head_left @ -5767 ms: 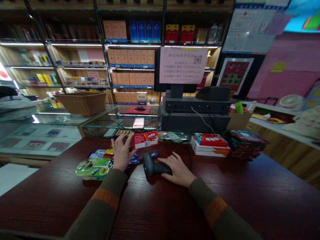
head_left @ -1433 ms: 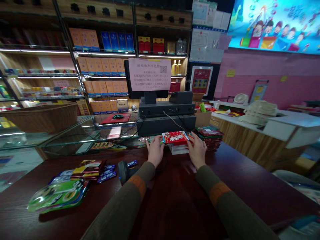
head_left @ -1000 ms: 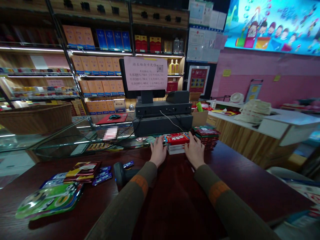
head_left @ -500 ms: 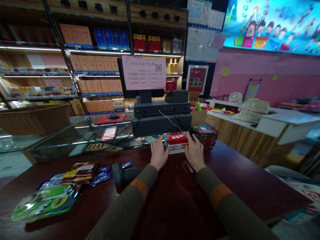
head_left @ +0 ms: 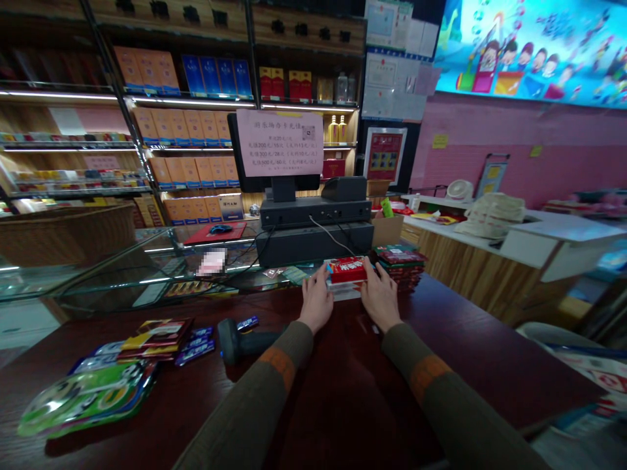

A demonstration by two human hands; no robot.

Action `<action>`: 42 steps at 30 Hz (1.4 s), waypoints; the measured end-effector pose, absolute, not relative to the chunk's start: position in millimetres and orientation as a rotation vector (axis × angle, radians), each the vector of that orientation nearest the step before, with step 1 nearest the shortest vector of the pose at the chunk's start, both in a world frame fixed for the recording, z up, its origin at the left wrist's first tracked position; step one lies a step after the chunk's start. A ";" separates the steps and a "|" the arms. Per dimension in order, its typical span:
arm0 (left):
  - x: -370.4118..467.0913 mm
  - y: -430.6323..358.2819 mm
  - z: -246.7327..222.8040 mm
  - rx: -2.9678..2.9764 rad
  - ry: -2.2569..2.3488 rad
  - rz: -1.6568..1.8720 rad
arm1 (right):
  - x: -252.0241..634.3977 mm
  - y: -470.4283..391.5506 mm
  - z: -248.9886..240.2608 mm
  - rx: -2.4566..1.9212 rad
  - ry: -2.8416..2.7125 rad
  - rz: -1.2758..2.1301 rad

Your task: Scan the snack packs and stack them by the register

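Observation:
A red printed packet (head_left: pixel 347 269) rests on top of pale or clear packaging (head_left: pixel 345 291) at the far side of the dark wooden counter (head_left: pixel 337 365). My left hand (head_left: pixel 317 300) is closed against its left end, and my right hand (head_left: pixel 381 297) grips its right end. Just right of my right hand stands a pile of dark red and green packets (head_left: pixel 401 266). A black handheld barcode scanner (head_left: pixel 245 343) lies by my left forearm, with a small blue packet (head_left: pixel 247 322) behind it.
Brown and yellow packets (head_left: pixel 157 337), blue packets (head_left: pixel 194 346) and green soccer-print packages (head_left: pixel 88 398) lie at the left. Behind the packet stands a dark till (head_left: pixel 313 238) with a paper sign (head_left: pixel 280 143). A glass display case (head_left: pixel 161 261) borders the counter; a wicker basket (head_left: pixel 66 235) sits on it.
My left hand has shifted slightly right and its fingers have moved along the red packet's left end. The right hand stays at the other end. The view has moved a little.

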State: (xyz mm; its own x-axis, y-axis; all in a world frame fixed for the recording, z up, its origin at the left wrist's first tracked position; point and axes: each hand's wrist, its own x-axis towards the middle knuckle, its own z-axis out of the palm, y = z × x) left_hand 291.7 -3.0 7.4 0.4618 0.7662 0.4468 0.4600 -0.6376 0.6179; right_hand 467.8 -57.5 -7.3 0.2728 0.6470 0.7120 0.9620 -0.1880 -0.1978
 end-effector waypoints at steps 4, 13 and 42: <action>294.7 -0.5 3.8 2.295 1.027 0.973 | 467.4 -58.2 -6.4 -1.934 -1.471 -0.623; 294.3 1.8 -1.6 2.318 0.985 0.988 | 470.0 -57.0 -9.3 -1.939 -1.478 -0.663; 275.1 -1.3 7.5 2.273 1.025 0.995 | 448.9 -61.0 3.4 -1.914 -1.500 -0.642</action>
State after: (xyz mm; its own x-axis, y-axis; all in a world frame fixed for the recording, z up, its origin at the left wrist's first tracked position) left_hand 275.1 -1.3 7.5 0.4630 0.7769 0.4267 0.4496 -0.6207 0.6423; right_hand 448.9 -61.0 3.4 0.2380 0.6721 0.7012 0.9713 -0.1658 -0.1707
